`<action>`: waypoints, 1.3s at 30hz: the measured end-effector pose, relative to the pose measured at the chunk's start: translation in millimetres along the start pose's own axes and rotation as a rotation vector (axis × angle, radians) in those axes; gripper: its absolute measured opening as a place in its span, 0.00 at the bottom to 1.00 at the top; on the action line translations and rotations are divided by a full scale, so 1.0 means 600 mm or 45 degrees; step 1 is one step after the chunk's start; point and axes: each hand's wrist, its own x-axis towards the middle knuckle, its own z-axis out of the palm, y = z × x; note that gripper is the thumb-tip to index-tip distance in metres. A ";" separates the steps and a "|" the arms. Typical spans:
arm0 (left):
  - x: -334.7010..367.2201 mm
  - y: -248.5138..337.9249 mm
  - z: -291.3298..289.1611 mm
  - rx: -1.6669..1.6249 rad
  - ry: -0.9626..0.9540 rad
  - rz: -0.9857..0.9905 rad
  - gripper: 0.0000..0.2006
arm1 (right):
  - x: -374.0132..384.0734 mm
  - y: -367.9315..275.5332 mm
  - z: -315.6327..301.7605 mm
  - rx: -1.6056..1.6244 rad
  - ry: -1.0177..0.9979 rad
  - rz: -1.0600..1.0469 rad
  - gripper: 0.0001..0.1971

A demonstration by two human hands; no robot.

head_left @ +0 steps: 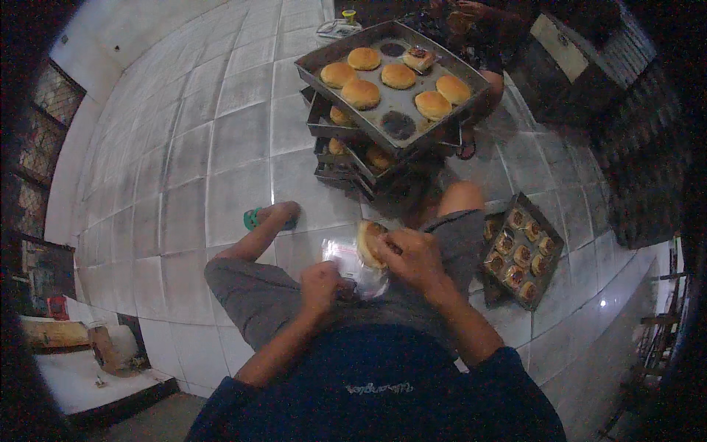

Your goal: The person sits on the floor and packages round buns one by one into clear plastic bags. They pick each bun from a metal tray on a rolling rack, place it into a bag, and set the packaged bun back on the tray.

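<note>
My right hand (411, 256) is closed round the right side of a golden bun (366, 239), held tilted above my lap. Just left of it, my left hand (322, 286) pinches a clear plastic bag (340, 254) whose upper part stands up beside the bun. The bag's lower part spreads under the bun; whether the bun's bottom edge is inside it I cannot tell. In front of me, a metal baking tray (342, 110) carries several plain round buns (398, 76) and one bun wrapped in plastic (419, 59).
More trays (324, 132) are stacked crookedly beneath the top one. To my right, a tray (541, 283) holds several wrapped buns (521, 255). Another person's hand (471, 10) shows behind the stack. A green sandal (252, 219) is on my foot, on the tiled floor (177, 177).
</note>
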 end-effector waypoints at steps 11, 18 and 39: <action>0.067 0.086 0.047 -1.525 -0.647 -0.274 0.40 | 0.038 -0.118 -0.101 -0.410 0.347 -0.398 0.25; 0.079 0.134 0.061 -1.712 -0.848 0.076 0.47 | -0.039 -0.159 -0.120 0.256 0.072 -0.137 0.14; 0.048 0.166 0.103 -1.733 -0.589 -0.265 0.50 | -0.066 -0.180 -0.111 0.053 -0.178 -0.242 0.08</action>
